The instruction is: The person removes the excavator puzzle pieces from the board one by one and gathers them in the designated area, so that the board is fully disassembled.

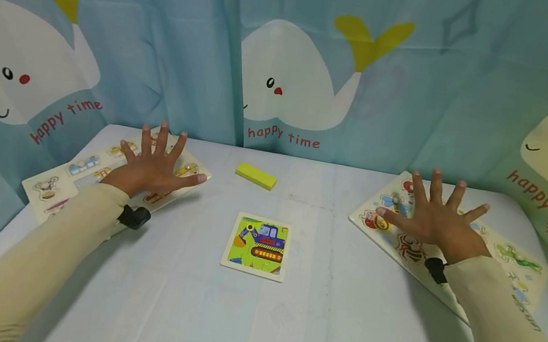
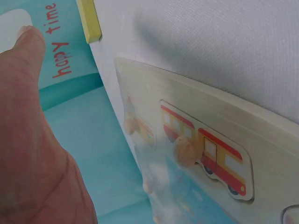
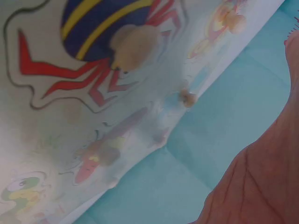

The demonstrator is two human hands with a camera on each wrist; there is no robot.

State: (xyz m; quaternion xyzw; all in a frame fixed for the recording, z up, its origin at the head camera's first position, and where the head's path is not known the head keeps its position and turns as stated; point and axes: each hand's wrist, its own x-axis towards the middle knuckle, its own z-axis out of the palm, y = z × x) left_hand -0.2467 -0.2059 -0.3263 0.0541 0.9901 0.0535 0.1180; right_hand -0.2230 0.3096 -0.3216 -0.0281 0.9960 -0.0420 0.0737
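My left hand (image 1: 150, 167) hovers with spread fingers over a vehicle knob puzzle board (image 1: 68, 183) at the left of the table; it holds nothing. The left wrist view shows that board's red and yellow bus piece (image 2: 219, 161) with a round wooden knob. Over at the right, my right hand (image 1: 438, 221) is spread above an insect knob puzzle board (image 1: 387, 240), also holding nothing. A spider piece (image 3: 103, 32) with a knob appears close in the right wrist view. Between the hands lies a small square jigsaw (image 1: 265, 249) picturing a purple excavator.
A yellow rectangular block (image 1: 256, 176) lies near the back edge of the white-covered table (image 1: 225, 321). Behind the table hangs a blue curtain (image 1: 173, 55) printed with whales.
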